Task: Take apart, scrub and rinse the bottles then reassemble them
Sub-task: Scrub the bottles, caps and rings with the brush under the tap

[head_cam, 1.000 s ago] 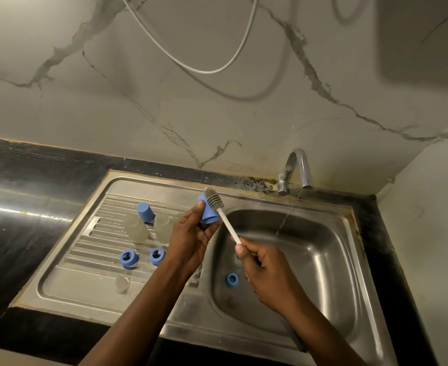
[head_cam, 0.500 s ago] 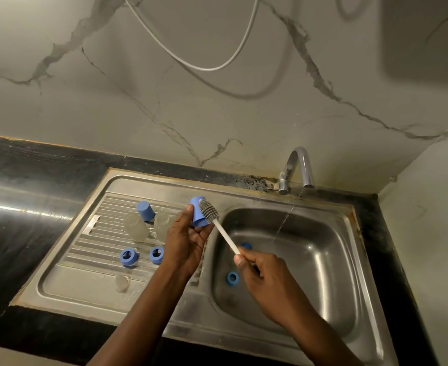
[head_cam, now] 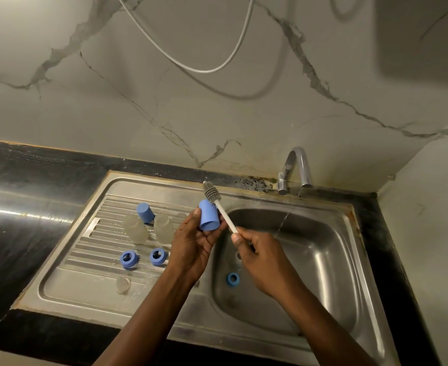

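Just over the sink basin's (head_cam: 323,260) left rim, the blue cap (head_cam: 209,215) sits in the left hand (head_cam: 191,244), thumb on its left side, curled fingers beneath. The brush's (head_cam: 212,193) bristles touch its upper end; the right hand (head_cam: 260,260) pinches the white handle above the basin. Left of the basin lie clear bottles (head_cam: 136,229), a second cap (head_cam: 145,212) and two rings (head_cam: 129,258).

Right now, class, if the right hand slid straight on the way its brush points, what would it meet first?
Probably the blue cap held by the left hand: the right hand points up-left along its brush, whose handle passes right beside that cap. Depth is unclear, so it could slip behind it.
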`<state>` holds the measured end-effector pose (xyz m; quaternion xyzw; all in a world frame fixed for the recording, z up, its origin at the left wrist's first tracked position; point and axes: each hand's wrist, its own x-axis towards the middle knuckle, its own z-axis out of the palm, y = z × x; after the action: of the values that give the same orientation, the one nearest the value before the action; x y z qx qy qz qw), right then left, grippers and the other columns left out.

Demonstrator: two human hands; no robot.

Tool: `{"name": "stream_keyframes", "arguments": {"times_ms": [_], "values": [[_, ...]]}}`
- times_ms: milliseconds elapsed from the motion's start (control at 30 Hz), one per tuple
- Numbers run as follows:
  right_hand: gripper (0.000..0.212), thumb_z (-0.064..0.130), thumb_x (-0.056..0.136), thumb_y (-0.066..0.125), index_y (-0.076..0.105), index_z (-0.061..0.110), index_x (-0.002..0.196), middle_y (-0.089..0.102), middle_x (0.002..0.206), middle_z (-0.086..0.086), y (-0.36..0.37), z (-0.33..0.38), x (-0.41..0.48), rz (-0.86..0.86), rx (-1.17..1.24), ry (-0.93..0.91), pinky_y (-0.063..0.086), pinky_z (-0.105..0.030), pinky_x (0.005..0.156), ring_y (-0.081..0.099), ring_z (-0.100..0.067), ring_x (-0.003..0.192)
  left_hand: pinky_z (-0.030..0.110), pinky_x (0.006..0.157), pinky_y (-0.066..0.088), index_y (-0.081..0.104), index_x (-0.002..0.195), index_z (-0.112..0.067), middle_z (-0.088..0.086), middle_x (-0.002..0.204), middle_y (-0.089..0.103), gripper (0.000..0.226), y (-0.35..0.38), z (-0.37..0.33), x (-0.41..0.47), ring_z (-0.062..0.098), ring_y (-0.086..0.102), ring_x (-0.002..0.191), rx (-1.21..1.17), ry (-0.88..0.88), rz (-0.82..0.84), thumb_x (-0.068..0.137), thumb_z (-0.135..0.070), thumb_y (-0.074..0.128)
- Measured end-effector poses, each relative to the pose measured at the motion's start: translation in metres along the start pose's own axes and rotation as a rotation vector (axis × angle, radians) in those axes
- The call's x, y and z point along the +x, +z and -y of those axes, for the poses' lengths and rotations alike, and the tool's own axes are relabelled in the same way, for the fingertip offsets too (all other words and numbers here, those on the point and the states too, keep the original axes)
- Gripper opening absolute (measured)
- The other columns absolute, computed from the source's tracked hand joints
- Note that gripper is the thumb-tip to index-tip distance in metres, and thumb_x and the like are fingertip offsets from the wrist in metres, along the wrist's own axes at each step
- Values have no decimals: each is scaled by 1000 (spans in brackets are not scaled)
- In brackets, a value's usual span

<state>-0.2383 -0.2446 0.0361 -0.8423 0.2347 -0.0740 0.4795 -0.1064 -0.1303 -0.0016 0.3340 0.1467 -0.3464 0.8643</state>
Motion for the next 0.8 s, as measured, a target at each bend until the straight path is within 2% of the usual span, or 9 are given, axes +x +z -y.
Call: {"name": "stream_keyframes", "arguments": {"times_ms": [67, 100, 200, 300, 467, 667, 800], "values": [[28, 44, 108, 50, 74, 30, 112, 58, 65, 10, 2, -2, -8, 14, 8, -6, 45, -26, 58, 53, -2, 58, 42, 80, 67, 57, 136, 1, 26, 121, 74, 40, 4, -6, -1, 34, 78, 101, -19, -1, -10, 111, -28, 49], [28, 45, 108, 50, 74, 31, 111, 57, 64, 10, 4, -5, -14, 20, 7, -2, 44, -26, 56, 52, -3, 57, 40, 73, 68, 59, 132, 2, 26, 114, 76, 38, 6, -9, -3, 33, 80, 93, -18, 0, -1, 112, -28, 46], [28, 48, 107, 50, 72, 36, 120, 60, 65, 7, 4, -9, -30, 33, 5, 16, 44, -23, 55, 55, -4, 57, 37, 64, 66, 61, 125, 2, 23, 103, 78, 37, 8, -18, -4, 31, 81, 83, -29, 9, 1, 113, -29, 44], [28, 46, 108, 49, 73, 33, 116, 59, 63, 16, 2, -11, -37, 52, -3, 36, 41, -18, 54, 55, -1, 56, 38, 67, 66, 58, 135, 1, 23, 107, 77, 42, 6, -18, -4, 30, 80, 86, -37, -8, 20, 113, -32, 45], [30, 45, 108, 50, 73, 31, 120, 58, 61, 18, -1, -8, -26, 13, 14, 48, 40, -18, 54, 53, -1, 54, 36, 69, 67, 60, 127, 1, 23, 108, 78, 38, 13, -10, -13, 30, 80, 88, 9, -36, 57, 114, -28, 41], [32, 42, 108, 50, 73, 24, 121, 58, 63, 31, 4, 0, -6, -8, 1, 41, 42, -15, 55, 56, 3, 58, 45, 92, 62, 56, 137, 3, 27, 122, 73, 40, 10, -9, -10, 34, 78, 102, 3, -16, 69, 112, -27, 45], [28, 41, 109, 51, 73, 27, 117, 57, 60, 19, 3, 2, -6, -23, -50, 19, 41, -17, 53, 55, 1, 57, 55, 103, 54, 50, 145, 3, 30, 136, 66, 45, 1, -8, 2, 41, 69, 123, 41, -38, 24, 113, -28, 46]]}}
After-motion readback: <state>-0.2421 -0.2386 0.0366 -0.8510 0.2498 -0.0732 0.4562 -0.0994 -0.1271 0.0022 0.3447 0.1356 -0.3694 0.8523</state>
